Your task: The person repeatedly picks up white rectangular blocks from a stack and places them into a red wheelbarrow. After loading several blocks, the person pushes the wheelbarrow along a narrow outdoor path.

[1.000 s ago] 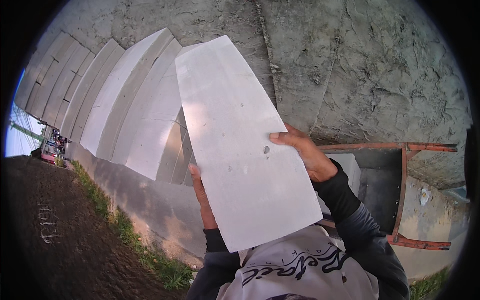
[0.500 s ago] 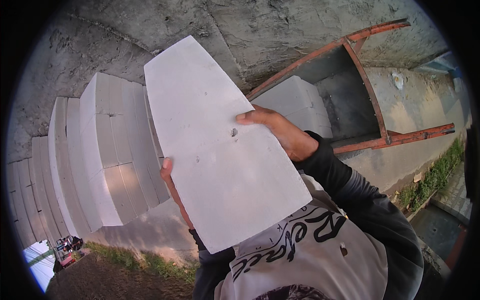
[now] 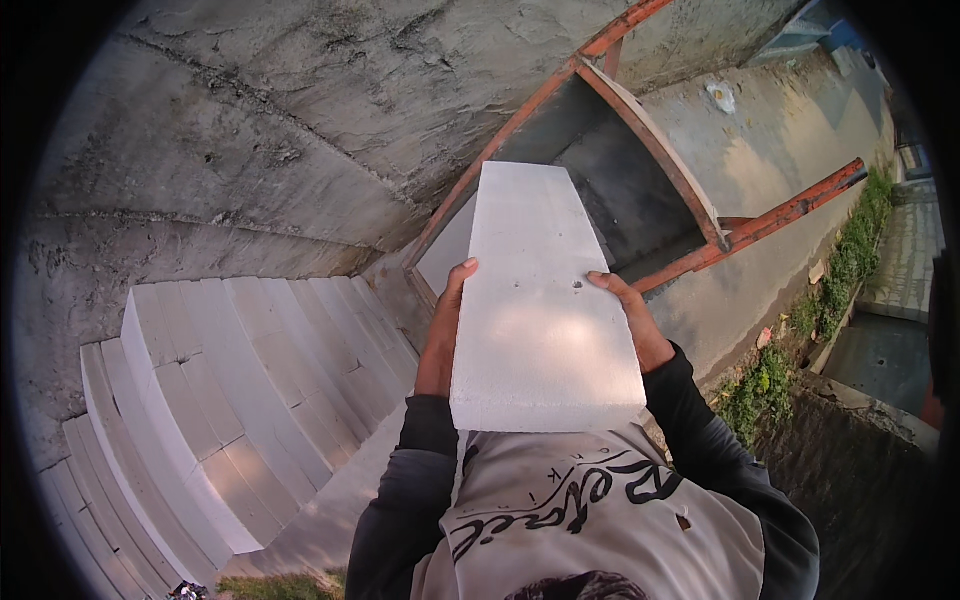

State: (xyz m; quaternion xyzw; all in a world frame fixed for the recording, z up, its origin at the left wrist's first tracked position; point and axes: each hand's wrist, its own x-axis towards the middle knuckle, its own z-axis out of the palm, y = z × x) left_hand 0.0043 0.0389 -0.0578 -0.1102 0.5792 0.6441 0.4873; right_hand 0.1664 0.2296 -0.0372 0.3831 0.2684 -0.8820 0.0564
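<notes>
A long white aerated concrete block (image 3: pixel 545 320) is held up in front of my chest, its broad face up and its near end thick toward me. Along its left side my left hand (image 3: pixel 446 325) grips it, with the thumb at the upper edge. On the opposite side my right hand (image 3: pixel 640 322) has its thumb on the face beside a small hole. Beyond the block stands an orange-framed metal cart (image 3: pixel 655 150) with a dark tub. A pale block surface (image 3: pixel 445 245) shows in the cart's left end; the held block hides the rest of it.
To my left, stacked blocks (image 3: pixel 240 370) stand in long rows against a rough grey wall (image 3: pixel 270 120). The cart's orange handle (image 3: pixel 800 205) reaches out to the right over the concrete strip. Green weeds (image 3: pixel 765 395) grow along the edge at right, near a drain (image 3: pixel 885 360).
The block has swung from leaning left to nearly straight ahead and now overlaps the cart. My view has turned right, so the stacks sit lower left. Both hands keep their hold.
</notes>
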